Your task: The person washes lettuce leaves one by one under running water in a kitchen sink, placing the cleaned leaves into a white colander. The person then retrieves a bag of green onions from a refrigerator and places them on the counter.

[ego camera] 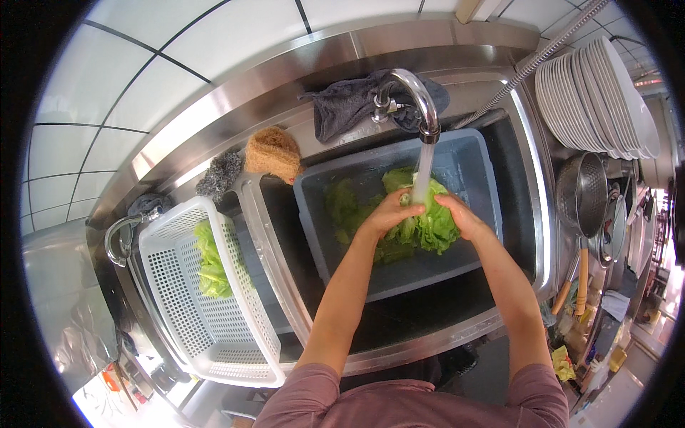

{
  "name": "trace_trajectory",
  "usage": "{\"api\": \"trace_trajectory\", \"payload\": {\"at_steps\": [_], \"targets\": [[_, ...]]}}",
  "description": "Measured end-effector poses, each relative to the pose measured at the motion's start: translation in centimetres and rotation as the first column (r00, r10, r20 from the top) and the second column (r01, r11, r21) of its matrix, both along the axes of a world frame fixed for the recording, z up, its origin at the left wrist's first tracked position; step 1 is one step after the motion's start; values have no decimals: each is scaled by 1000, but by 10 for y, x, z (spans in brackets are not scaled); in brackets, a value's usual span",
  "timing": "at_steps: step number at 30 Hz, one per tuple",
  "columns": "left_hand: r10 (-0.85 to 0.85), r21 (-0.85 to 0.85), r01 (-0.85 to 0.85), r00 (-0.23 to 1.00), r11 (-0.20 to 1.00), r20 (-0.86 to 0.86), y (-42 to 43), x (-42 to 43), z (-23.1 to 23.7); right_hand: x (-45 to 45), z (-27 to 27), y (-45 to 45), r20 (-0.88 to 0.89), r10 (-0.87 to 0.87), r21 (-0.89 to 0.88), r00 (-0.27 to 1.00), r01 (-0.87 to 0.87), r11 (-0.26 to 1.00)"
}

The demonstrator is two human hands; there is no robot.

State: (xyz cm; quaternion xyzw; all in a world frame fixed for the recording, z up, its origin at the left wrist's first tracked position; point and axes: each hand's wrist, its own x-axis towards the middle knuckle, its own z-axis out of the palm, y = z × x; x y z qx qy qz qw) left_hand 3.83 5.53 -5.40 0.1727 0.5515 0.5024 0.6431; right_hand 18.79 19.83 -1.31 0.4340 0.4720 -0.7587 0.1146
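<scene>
A head of green lettuce (436, 227) is held between my two hands under a stream of running water (424, 168). My left hand (393, 213) grips its stem side, fingers partly hidden by the leaves. On the leafy right side, my right hand (461, 215) closes around the lettuce. The water falls from a chrome gooseneck faucet (417, 91) just beyond my hands. Below is a grey plastic tub (396, 291) set in the sink, with more lettuce leaves (345, 206) lying in the water.
Left of the tub, a white perforated plastic basket (176, 299) holds some lettuce (211, 262). A loofah (273, 152), a steel-wool scourer (220, 174) and a dark cloth (342, 107) lie along the ledge. Stacked white plates (583, 101) and a metal strainer (582, 195) stand right.
</scene>
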Motion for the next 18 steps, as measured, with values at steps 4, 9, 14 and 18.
{"api": "trace_trajectory", "payload": {"at_steps": [4, 9, 14, 18], "targets": [[145, -70, -137, 983, 988, 114, -11, -1, 5, -9, 14, 9, 146, 172, 265, 974, -206, 942], [244, -58, -240, 893, 969, 378, -27, 6, -6, -14, 20, 9, 177, 305, 325, 936, -348, 879], [330, -213, -280, 907, 936, 260, -48, -2, -5, -29, 2, 6, -4, 467, 337, 884, -439, 833], [338, -211, -279, 877, 937, 342, -61, -7, 5, -37, -6, -3, 55, 587, 514, 808, -527, 677]]}}
